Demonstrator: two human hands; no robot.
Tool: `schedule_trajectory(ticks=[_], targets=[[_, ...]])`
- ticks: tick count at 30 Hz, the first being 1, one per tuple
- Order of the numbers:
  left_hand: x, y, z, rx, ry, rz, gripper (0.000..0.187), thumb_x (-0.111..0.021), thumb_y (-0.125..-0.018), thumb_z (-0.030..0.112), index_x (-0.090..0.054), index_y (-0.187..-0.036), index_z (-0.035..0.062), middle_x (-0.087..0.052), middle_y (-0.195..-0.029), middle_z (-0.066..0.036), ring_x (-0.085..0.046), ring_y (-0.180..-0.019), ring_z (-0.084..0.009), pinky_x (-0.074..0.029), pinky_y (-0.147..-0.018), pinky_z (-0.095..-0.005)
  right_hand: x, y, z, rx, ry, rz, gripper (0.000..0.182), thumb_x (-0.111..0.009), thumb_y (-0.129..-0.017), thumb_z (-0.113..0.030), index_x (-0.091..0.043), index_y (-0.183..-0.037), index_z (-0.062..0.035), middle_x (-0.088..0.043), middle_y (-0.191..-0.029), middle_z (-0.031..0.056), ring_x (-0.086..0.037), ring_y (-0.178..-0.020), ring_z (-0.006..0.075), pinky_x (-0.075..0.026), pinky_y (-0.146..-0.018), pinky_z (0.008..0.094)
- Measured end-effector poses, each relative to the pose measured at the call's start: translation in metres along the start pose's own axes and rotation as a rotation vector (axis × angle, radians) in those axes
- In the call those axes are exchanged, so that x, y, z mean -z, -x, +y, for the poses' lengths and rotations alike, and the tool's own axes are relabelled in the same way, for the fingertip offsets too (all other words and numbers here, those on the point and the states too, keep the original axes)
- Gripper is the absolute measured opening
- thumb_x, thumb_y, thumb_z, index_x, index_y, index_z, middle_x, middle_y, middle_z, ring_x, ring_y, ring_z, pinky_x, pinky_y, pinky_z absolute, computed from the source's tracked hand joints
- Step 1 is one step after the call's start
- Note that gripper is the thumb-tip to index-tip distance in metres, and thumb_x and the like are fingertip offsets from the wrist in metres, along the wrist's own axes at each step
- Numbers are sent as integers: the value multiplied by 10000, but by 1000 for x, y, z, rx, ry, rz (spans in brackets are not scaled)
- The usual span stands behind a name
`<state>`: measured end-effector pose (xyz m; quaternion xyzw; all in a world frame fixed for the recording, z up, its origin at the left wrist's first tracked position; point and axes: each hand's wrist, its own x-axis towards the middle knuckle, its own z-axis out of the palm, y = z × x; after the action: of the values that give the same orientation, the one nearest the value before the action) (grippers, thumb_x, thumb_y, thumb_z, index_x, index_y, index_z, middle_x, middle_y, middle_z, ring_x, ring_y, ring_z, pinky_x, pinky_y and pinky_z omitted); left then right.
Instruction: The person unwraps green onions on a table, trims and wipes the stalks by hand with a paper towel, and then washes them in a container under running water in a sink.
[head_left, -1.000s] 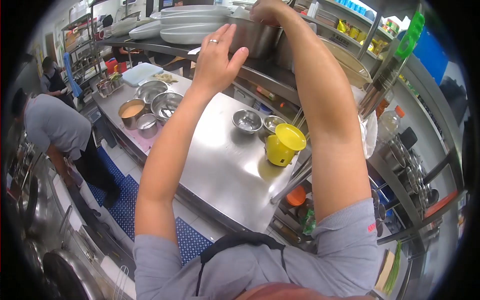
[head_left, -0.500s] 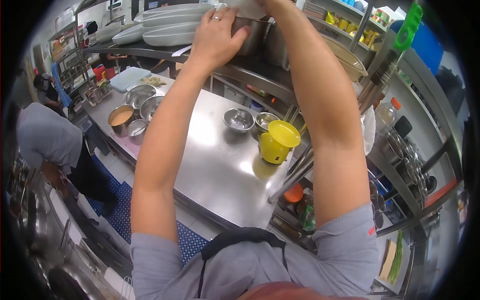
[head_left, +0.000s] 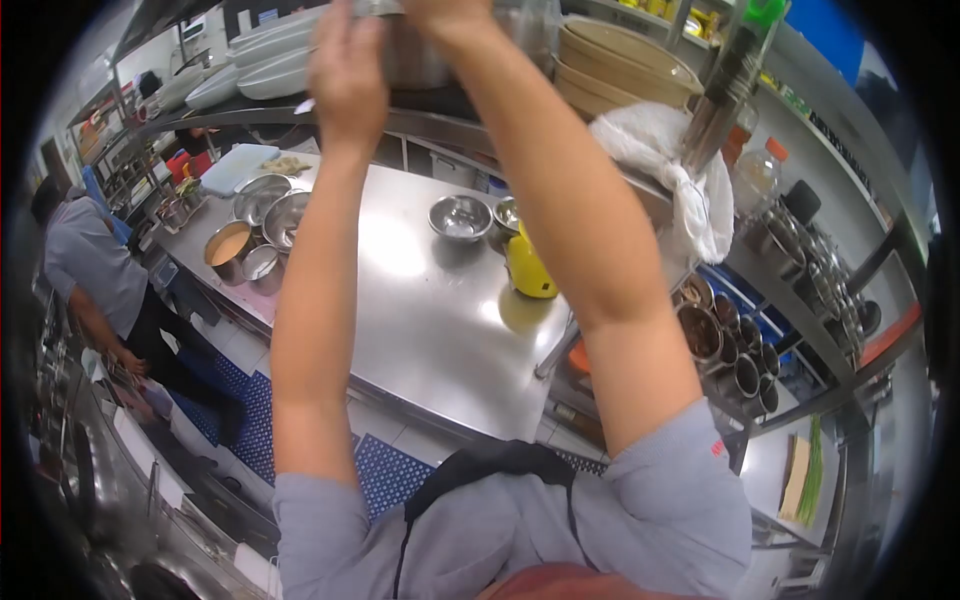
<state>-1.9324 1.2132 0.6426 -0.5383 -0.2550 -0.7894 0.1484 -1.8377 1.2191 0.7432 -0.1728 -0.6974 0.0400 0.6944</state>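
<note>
My left hand [head_left: 348, 80] is raised at the upper shelf beside the stacked white plates [head_left: 277, 72]. Its fingers point upward, blurred, with their tips cut off by the top edge. Close to its right, my right hand [head_left: 445, 12] is mostly out of the picture, its fingers hidden. A sliver of something pale [head_left: 378, 6] shows between the hands, too little to name. Behind my right wrist stands a metal pot [head_left: 415, 62] on the shelf [head_left: 430, 125]. What either hand grips, if anything, cannot be made out.
Below is a steel table [head_left: 400, 310] with metal bowls [head_left: 460, 217], a yellow container [head_left: 528, 265] and a pot of orange liquid [head_left: 229, 243]. Beige oval dishes [head_left: 625, 60] and a tied white bag [head_left: 690, 190] sit to the right. A co-worker [head_left: 100, 260] stands at left.
Both hands have moved left and up, partly leaving the view. The camera's view has shifted, showing more of the beige dishes and white bag. The co-worker stands more upright.
</note>
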Motion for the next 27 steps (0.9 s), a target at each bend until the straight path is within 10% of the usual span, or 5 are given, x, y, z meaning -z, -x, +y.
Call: schedule_trajectory(ticks=[2,6,15,21,27], targets=[[10,23,4,190,396,98,495,-628,-906,257,-539,-1317,-4,-567,-1324,-188,-515,-1248,-307,-398,-1075,-399,18,41,-19,-4,-312,-40,437,-431,-1009,-206,-623,-719,60,-487,-458,102,-511,-440,212,-386,-447,366],[58,89,65,676,960,71,600,-624,-880,183,-415,-1401,-29,-502,-1378,-214,-529,-1251,-343,-427,-1072,-481,61,144,-26,-485,-1085,-189,145,-548,-907,-7,-632,-1022,22,-687,-898,25,-607,-799,58,-511,-658,257],[66,279,133,1154,624,-550,594,-710,-771,32,-493,-1308,-95,-599,-1247,-190,-615,-1100,-299,-464,-1000,-414,268,350,0,-1440,-1380,254,349,-634,-946,-116,-564,-1268,-4,-637,-1222,68,-601,-1106,126,-483,-965,299],[-36,375,239,1402,750,-971,547,-718,-810,30,-510,-1306,-70,-620,-1217,-159,-618,-1098,-249,-472,-973,-352,452,440,-62,-1366,-749,99,554,-779,-791,-46,-549,-1292,13,-636,-1238,88,-600,-1145,177,-459,-1015,343],[-159,457,379,1613,872,-1238,472,-659,-854,14,-515,-1298,-59,-627,-1217,-148,-632,-1087,-248,-488,-971,-362,614,517,-126,-1067,-1155,678,626,-784,-818,-179,-513,-1360,-23,-606,-1308,111,-585,-1209,231,-443,-1060,401]])
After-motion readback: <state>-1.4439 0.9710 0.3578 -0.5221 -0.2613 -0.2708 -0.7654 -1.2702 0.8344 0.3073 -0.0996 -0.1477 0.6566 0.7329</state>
